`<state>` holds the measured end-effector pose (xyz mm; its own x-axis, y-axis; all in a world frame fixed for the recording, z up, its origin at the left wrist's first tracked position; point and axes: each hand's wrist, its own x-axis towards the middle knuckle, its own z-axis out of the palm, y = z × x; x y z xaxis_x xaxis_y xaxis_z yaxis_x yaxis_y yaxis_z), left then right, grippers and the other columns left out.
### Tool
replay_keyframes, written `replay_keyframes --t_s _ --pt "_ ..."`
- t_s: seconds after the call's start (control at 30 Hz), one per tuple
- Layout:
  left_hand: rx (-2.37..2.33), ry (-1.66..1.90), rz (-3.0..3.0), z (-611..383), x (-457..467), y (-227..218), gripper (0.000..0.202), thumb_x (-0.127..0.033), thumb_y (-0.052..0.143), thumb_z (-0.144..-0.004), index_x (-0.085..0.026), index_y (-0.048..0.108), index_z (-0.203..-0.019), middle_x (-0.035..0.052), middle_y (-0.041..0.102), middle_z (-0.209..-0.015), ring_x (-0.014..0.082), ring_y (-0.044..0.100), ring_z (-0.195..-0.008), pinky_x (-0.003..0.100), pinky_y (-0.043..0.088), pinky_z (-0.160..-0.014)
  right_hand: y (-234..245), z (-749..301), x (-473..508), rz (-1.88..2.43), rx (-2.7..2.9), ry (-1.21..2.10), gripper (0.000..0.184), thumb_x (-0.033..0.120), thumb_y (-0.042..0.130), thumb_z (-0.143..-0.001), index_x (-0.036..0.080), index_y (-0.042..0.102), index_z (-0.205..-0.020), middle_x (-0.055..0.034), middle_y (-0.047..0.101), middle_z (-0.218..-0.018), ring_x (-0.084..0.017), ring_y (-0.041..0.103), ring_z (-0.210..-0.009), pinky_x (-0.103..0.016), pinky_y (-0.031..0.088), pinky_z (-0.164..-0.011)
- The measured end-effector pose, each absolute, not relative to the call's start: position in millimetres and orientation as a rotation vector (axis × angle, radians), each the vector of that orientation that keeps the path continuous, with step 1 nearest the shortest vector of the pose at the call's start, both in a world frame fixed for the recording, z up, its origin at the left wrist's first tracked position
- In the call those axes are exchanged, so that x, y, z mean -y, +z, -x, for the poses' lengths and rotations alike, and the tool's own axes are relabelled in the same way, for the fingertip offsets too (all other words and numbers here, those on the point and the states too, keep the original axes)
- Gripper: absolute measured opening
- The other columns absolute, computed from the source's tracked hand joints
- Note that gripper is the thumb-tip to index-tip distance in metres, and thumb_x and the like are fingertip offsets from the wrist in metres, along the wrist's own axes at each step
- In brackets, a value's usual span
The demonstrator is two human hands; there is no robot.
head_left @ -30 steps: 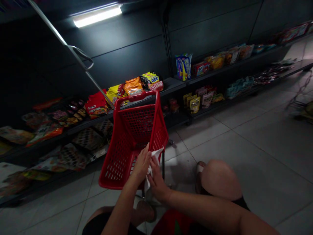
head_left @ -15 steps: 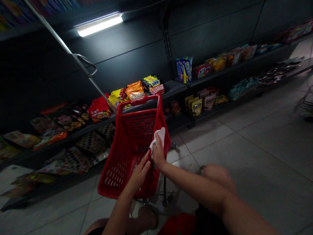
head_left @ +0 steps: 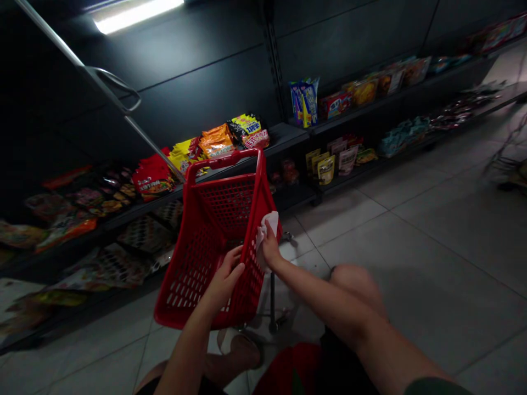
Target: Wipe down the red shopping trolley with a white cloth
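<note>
At the left edge of the frame, blurred food packets [head_left: 68, 233] along dark shelving [head_left: 284, 134]. In the upper left, slanting down toward the middle, a metal pole [head_left: 66, 52] with a loop on its side, and near the top a lit tube lamp [head_left: 140, 13]. Left of centre, in a row on the shelf, red packets [head_left: 154, 175], yellow packets [head_left: 179, 153] and orange packets [head_left: 217, 141]. In the middle of the frame, on the tiled floor [head_left: 448, 236], a red shopping cart [head_left: 175, 317] with slotted walls. Over its basket, the left hand [head_left: 228, 269], thumb apart, fingers extended at the right-hand rim, grasping nothing. Just right of centre, against the outer side of the same wall, the right hand [head_left: 269, 247], closed on a white cloth [head_left: 270, 218] bunched above and below the fingers. Farther right, blue packets [head_left: 304, 101] on the upper shelf, yellow pouches [head_left: 325, 170] below. At lower right, a bent knee [head_left: 358, 285].
</note>
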<state>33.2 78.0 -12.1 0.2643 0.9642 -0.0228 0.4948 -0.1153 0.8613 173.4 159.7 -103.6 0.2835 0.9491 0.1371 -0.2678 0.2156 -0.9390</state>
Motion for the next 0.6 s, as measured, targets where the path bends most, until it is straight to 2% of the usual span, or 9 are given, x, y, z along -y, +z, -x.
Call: replay_keyframes --t_s 0.13,0.23,0.33,0.43,0.5,0.6 --pt "-1.455 0.865 -1.761 -41.6 -91.1 -17.3 0.052 -0.043 0.047 -0.094 -0.017 0.052 -0.139 0.0106 0.054 -0.148 0.0223 0.048 -0.138 0.040 0.034 -0.119 -115.8 -142.0 -75.7 0.787 1.143 1.054 0.058 0.048 0.040 -0.101 0.028 0.035 -0.155 0.0004 0.026 -0.164 -0.018 0.020 -0.152 -0.040 0.014 -0.127" --pt "-1.444 0.911 -1.716 -42.7 -92.5 -22.8 0.054 -0.045 0.048 -0.094 -0.018 0.054 -0.139 0.0086 0.054 -0.148 0.0211 0.047 -0.139 0.037 0.036 -0.118 -121.0 -141.6 -64.7 0.754 1.218 1.051 0.055 0.043 0.039 -0.101 0.030 0.034 -0.155 0.0020 0.023 -0.165 -0.015 0.018 -0.153 -0.037 0.014 -0.127" --pt "-1.445 0.927 -1.682 -41.2 -89.8 -25.4 0.055 -0.047 0.050 -0.093 -0.018 0.055 -0.140 0.0074 0.055 -0.147 0.0211 0.049 -0.138 0.037 0.036 -0.118 -119.1 -161.4 -113.9 0.875 1.093 1.007 0.057 0.035 0.055 -0.091 0.024 0.048 -0.146 -0.0055 0.034 -0.160 -0.021 0.030 -0.148 -0.039 0.025 -0.123" --pt "-1.444 0.940 -1.669 -39.9 -88.9 -26.4 0.056 -0.049 0.050 -0.093 -0.020 0.055 -0.140 0.0064 0.055 -0.147 0.0213 0.049 -0.138 0.037 0.036 -0.118 -115.3 -174.0 -157.2 1.098 0.880 1.015 0.051 0.029 0.062 -0.079 0.017 0.060 -0.129 -0.0122 0.057 -0.139 -0.026 0.052 -0.129 -0.043 0.037 -0.114" --pt "-1.421 0.954 -1.673 -39.5 -90.2 -26.7 0.054 -0.048 0.050 -0.094 -0.020 0.055 -0.141 0.0057 0.055 -0.147 0.0210 0.048 -0.138 0.037 0.035 -0.119 -115.6 -169.5 -154.3 1.186 0.820 1.008 0.043 0.029 0.059 -0.079 0.016 0.062 -0.120 -0.0111 0.063 -0.123 -0.025 0.058 -0.116 -0.043 0.041 -0.109" --pt "-1.416 0.946 -1.669 -38.6 -92.7 -27.2 0.054 -0.047 0.050 -0.094 -0.020 0.054 -0.141 0.0061 0.055 -0.147 0.0214 0.050 -0.137 0.039 0.036 -0.118 -118.5 -157.0 -116.5 1.104 0.986 1.010 0.035 0.023 0.057 -0.077 0.019 0.061 -0.111 -0.0066 0.064 -0.113 -0.022 0.058 -0.107 -0.037 0.045 -0.101"
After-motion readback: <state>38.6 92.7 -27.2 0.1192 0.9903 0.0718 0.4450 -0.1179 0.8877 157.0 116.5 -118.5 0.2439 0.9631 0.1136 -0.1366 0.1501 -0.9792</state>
